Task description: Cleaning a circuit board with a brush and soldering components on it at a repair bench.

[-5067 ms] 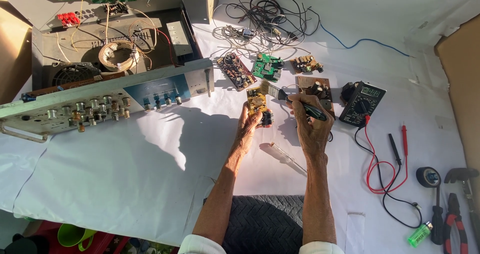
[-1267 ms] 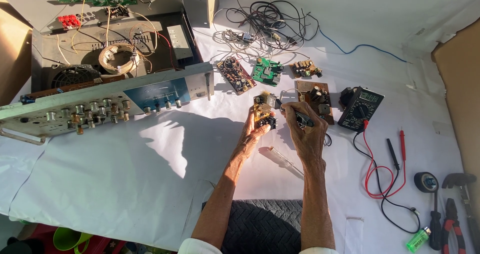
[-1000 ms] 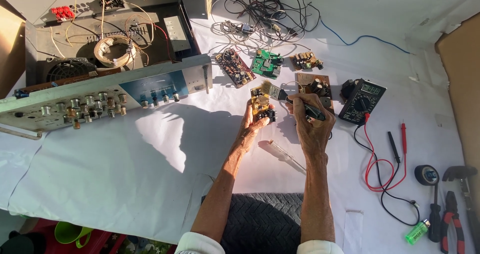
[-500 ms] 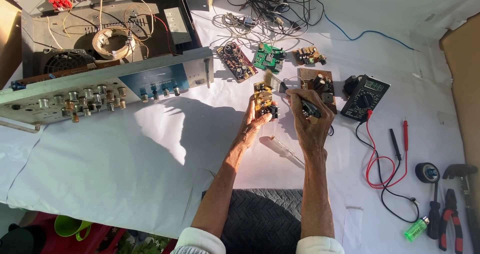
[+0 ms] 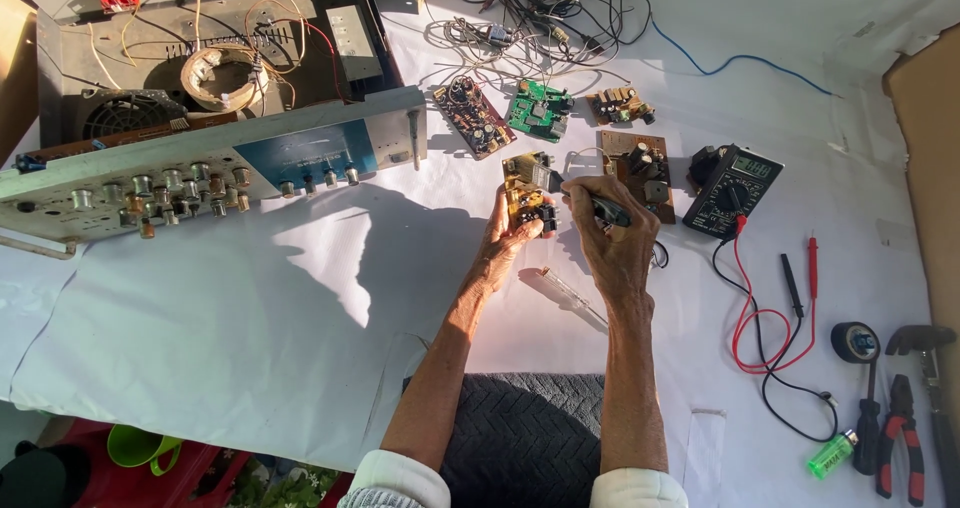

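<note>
left hand [image 5: 508, 236] is closed around a small yellowish circuit board [image 5: 527, 194], held upright above the white sheet [image 5: 250, 358], thumb and fingers clamping its lower edge. right hand [image 5: 606, 230] is closed on a dark-handled tool [image 5: 606, 209], gripped pencil-fashion, its tip lying at or against the board's right side; whether the tip touches a component cannot be told.

the board is off the sheet and in hand, apart from the other boards. judged from this, work on this one board is under way, not finished: the tool is at the board and nothing has been set down.

just below the hands a clear-handled screwdriver [image 5: 566, 293] lies loose on the sheet. just beyond them lie a brown board [image 5: 640, 163], a green board [image 5: 538, 111] and a long dark board [image 5: 470, 118], all separate and unattached. to the right a multimeter [image 5: 733, 178] sits with its red and black probes [image 5: 800, 278] lying idle. the opened amplifier chassis [image 5: 200, 78] stands far left with its front panel [image 5: 210, 173] pulled forward, wiring exposed. tape roll [image 5: 856, 342], pliers [image 5: 898, 430] and a green lighter [image 5: 831, 454] rest at the right edge, well apart from the hands.
</note>
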